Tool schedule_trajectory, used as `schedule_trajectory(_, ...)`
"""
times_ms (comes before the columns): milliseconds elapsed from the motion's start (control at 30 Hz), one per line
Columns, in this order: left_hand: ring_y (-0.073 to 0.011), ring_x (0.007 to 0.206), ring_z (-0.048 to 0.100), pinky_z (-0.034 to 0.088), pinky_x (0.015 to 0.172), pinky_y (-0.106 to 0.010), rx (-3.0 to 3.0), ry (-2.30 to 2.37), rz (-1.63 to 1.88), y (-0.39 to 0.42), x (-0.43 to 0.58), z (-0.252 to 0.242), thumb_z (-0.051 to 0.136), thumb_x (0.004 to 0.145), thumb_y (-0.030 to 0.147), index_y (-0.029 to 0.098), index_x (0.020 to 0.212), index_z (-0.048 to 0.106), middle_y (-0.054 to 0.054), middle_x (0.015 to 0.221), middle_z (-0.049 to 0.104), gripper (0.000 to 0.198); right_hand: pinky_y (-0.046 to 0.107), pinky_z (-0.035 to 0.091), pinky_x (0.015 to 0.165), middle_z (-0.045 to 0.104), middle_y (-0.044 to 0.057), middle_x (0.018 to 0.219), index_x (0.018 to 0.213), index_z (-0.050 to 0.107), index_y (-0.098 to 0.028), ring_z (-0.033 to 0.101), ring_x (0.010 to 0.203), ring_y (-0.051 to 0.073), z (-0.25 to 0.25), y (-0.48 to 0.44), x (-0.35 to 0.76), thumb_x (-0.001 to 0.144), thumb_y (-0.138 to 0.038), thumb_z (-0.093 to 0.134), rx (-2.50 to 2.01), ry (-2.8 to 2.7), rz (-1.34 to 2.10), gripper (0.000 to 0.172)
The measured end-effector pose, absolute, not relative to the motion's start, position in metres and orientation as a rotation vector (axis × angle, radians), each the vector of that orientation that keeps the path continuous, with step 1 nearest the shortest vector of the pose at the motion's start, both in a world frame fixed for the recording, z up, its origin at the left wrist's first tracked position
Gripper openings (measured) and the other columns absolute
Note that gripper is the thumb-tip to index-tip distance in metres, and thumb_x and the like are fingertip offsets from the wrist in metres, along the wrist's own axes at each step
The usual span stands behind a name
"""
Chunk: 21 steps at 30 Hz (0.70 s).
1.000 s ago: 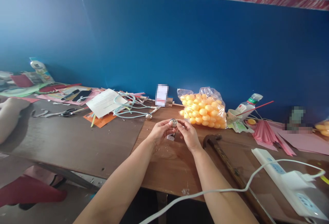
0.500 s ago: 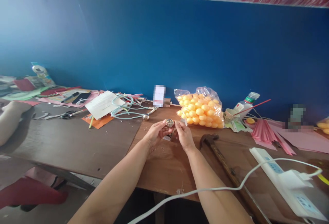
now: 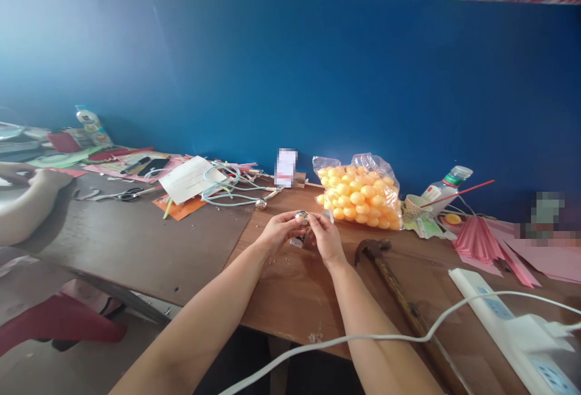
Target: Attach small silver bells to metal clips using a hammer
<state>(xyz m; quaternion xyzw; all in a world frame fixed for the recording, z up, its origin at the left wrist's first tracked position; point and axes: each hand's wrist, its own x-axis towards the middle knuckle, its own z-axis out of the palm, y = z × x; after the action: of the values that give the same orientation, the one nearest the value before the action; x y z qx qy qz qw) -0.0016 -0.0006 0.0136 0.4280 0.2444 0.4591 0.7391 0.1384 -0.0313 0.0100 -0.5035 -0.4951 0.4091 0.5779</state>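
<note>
Just above the brown table, a small shiny silver ball (image 3: 301, 218) with a bumpy, studded surface sits between the fingertips of my left hand (image 3: 278, 229). My right hand (image 3: 325, 239) is closed in a pinch at the ball's right side; what its fingertips hold, if anything, is too small to tell. Partly hidden below both hands lies a small white and dark piece (image 3: 298, 241). A similar silver ball (image 3: 261, 204) rests on the table to the left, beside looped pale-blue cords (image 3: 227, 192).
A clear bag of orange balls (image 3: 358, 198) stands behind my right hand. Right of my forearm lie a hammer (image 3: 393, 280) and a power strip (image 3: 488, 304); its white cable (image 3: 363, 338) crosses my right forearm. Scissors (image 3: 122, 194) lie left, near another person's arm (image 3: 27, 207).
My fingers have closed further over the silver ball, and my right fingertips are now against its side. The view has shifted slightly left. The other person's hands show more at the left edge.
</note>
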Motion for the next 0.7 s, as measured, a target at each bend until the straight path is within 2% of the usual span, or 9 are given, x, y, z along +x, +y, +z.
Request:
schedule_trajectory(133, -0.0135, 0.077, 0.065, 0.052, 0.076, -0.026, 0.911, 0.549, 1.01, -0.001, -0.001, 0.015, 0.077, 0.069, 0.025, 0.01, 0.103, 0.07, -0.012, 0.099, 0.069, 0.038, 0.025, 0.033, 0.04, 0.063, 0.0, 0.063, 0.092, 0.066, -0.022, 0.047, 0.046, 0.013, 0.011, -0.032, 0.138, 0.076, -0.056, 0.061, -1.168, -1.154, 0.984, 0.038)
schedule_trajectory(333, -0.0118, 0.073, 0.065, 0.053, 0.072, -0.022, 0.894, 0.493, 0.993, -0.003, 0.0, 0.015, 0.074, 0.074, 0.024, 0.008, 0.101, 0.069, -0.011, 0.093, 0.069, 0.033, 0.026, 0.036, 0.043, 0.063, 0.001, 0.064, 0.091, 0.066, -0.022, 0.049, 0.049, 0.013, 0.01, -0.032, 0.138, 0.077, -0.055, 0.061, -1.159, -1.157, 0.926, 0.037)
schedule_trajectory(467, -0.0128, 0.074, 0.066, 0.054, 0.071, -0.023, 0.731, 0.43, 1.019, 0.001, -0.003, 0.014, 0.065, 0.081, 0.023, 0.011, 0.108, 0.064, -0.011, 0.093, 0.069, 0.029, 0.026, 0.036, 0.042, 0.066, 0.003, 0.077, 0.092, 0.065, -0.021, 0.047, 0.049, 0.012, 0.009, -0.031, 0.139, 0.08, -0.058, 0.055, -1.144, -1.127, 0.899, 0.039)
schedule_trajectory(567, -0.0133, 0.078, 0.067, 0.054, 0.072, -0.022, 0.592, 0.433, 1.01, 0.005, -0.006, 0.015, 0.055, 0.088, 0.021, 0.01, 0.105, 0.063, -0.012, 0.095, 0.069, 0.022, 0.026, 0.034, 0.041, 0.066, 0.005, 0.084, 0.098, 0.064, -0.022, 0.047, 0.049, 0.013, 0.009, -0.031, 0.142, 0.08, -0.059, 0.054, -1.171, -1.087, 0.876, 0.042)
schedule_trajectory(633, -0.0122, 0.075, 0.066, 0.054, 0.069, -0.02, 0.526, 0.443, 1.005, 0.007, -0.008, 0.017, 0.051, 0.09, 0.026, 0.008, 0.099, 0.063, -0.012, 0.094, 0.068, 0.023, 0.027, 0.034, 0.04, 0.066, 0.006, 0.088, 0.1, 0.064, -0.023, 0.047, 0.048, 0.013, 0.008, -0.03, 0.145, 0.08, -0.061, 0.053, -1.188, -1.068, 0.859, 0.044)
schedule_trajectory(700, -0.0104, 0.067, 0.063, 0.053, 0.062, -0.018, 0.488, 0.455, 0.999, 0.008, -0.01, 0.018, 0.05, 0.09, 0.038, 0.008, 0.095, 0.063, -0.011, 0.089, 0.067, 0.033, 0.028, 0.034, 0.04, 0.066, 0.007, 0.09, 0.098, 0.065, -0.022, 0.047, 0.048, 0.013, 0.006, -0.028, 0.147, 0.079, -0.061, 0.053, -1.194, -1.046, 0.849, 0.045)
